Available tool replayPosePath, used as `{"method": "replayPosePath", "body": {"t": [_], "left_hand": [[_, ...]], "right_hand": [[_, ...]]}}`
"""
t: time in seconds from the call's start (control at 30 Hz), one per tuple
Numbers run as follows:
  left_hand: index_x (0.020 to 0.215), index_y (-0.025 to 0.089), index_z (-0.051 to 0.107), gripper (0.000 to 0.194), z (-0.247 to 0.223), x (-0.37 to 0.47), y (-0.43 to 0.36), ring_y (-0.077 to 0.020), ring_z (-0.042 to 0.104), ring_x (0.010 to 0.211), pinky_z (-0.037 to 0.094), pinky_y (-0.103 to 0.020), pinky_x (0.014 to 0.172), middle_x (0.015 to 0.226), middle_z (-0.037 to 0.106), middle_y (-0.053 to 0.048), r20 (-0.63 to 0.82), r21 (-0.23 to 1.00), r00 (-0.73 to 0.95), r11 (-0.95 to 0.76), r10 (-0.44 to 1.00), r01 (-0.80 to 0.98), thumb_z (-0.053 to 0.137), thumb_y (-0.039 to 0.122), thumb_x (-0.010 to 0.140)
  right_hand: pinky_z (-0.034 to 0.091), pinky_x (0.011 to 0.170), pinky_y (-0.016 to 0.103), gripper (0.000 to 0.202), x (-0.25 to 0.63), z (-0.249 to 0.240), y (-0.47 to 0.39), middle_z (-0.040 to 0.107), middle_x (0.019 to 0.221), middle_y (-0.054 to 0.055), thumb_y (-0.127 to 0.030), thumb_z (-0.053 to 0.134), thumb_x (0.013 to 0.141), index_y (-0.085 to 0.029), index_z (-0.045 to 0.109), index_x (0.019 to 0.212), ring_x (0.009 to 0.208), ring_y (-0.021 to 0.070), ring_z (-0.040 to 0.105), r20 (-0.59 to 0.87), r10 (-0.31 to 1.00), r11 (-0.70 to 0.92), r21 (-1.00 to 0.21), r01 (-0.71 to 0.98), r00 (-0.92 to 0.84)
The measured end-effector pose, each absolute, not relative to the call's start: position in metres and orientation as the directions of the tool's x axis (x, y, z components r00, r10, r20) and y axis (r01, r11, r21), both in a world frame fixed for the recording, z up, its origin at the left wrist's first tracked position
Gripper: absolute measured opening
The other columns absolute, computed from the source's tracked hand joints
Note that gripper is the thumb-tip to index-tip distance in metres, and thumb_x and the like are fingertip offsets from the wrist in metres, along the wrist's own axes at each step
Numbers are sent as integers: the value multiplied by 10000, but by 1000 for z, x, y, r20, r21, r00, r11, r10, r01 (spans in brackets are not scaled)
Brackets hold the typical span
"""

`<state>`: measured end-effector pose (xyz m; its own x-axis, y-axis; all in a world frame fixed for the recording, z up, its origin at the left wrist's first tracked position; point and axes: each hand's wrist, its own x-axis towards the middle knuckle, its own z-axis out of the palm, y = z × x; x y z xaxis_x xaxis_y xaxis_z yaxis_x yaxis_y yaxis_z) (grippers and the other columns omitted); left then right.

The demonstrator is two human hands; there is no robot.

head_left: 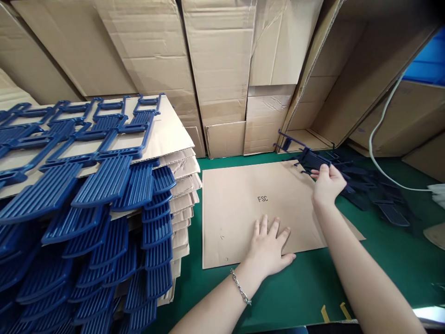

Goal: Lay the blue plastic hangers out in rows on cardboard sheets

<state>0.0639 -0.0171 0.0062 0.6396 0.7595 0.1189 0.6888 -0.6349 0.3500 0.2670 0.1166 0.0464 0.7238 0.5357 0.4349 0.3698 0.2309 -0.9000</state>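
Note:
My left hand (267, 250) lies flat with fingers spread on a brown cardboard sheet (232, 208) printed "FSC". Over the sheet's far right corner, my right hand (328, 184) is closed, fingers curled, on a dark blue plastic part (313, 159). This part has thin bars and is tilted above the green table; my fingers hide some of it. Just beyond that hand, more dark blue plastic parts (391, 208) lie in a loose heap, partly in shadow.
At the left stands a tall stack of cardboard sheets (174, 132) layered with blue ribbed plastic parts (104, 181). Cardboard boxes (219, 60) wall off the back. An open carton (340, 79) and a white cable (378, 125) are at the right, above the green table (299, 297).

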Motion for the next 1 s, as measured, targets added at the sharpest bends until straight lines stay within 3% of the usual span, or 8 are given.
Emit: {"method": "replayPosePath", "body": {"t": [0.13,0.33,0.4,0.5,0.57,0.7,0.83,1.0], "left_hand": [[1320,264,312,668,17,68,-17,-314,387,1150,233,-585,976,1212,463,-102,233,345,554,-601,799,721,367,634,766],[879,196,599,322,42,54,-1,-169,525,779,381,-354,850,750,569,-38,365,330,427,-544,827,771,295,300,886],[984,196,576,295,46,44,8,-181,528,825,397,-338,809,860,582,-52,359,329,348,-467,866,821,314,284,880],[1237,198,420,394,44,29,18,-223,491,1010,393,-357,844,1161,510,-93,306,319,203,-301,930,899,335,335,877],[1288,209,368,449,40,21,22,-256,450,1092,376,-399,883,1243,463,-110,217,288,170,-230,961,930,323,390,880],[1311,231,347,553,33,16,24,-315,346,1209,285,-521,959,1330,388,-139,92,266,158,-177,983,947,265,536,857],[1345,300,260,555,30,25,21,-309,169,1307,221,-569,990,1448,197,-73,105,272,271,-289,957,918,265,553,851],[1273,263,389,454,31,28,17,-274,248,1287,152,-595,1016,1401,320,-52,51,225,361,-363,931,904,307,459,872]], "right_hand": [[516,616,177,127,224,34,91,549,725,0,-254,503,743,-156,471,816,626,73,577,-44,768,237,-907,-347,639],[530,569,192,279,184,37,65,585,697,7,-123,525,666,-188,401,907,647,120,622,-233,912,-45,-874,-483,338],[529,542,226,337,175,40,57,592,690,12,-152,512,696,-196,406,1013,620,140,623,-285,945,-201,-892,-405,159],[503,495,266,433,171,44,48,583,642,3,-271,475,770,-214,384,1189,535,152,595,-319,947,-320,-947,-19,-22],[485,524,277,447,180,47,47,568,600,-10,-323,462,786,-230,411,1220,522,153,573,-186,982,-182,-927,328,20],[458,722,324,303,233,49,60,607,730,45,-313,426,793,-201,612,1004,700,185,574,278,938,-8,-583,812,208],[325,912,526,292,301,37,73,475,1216,117,-277,412,780,-177,671,870,1097,326,421,511,766,-224,-357,907,391],[90,892,728,333,336,8,80,281,1383,53,-268,366,802,-230,672,926,1240,386,217,289,873,-334,-231,914,393]]}}
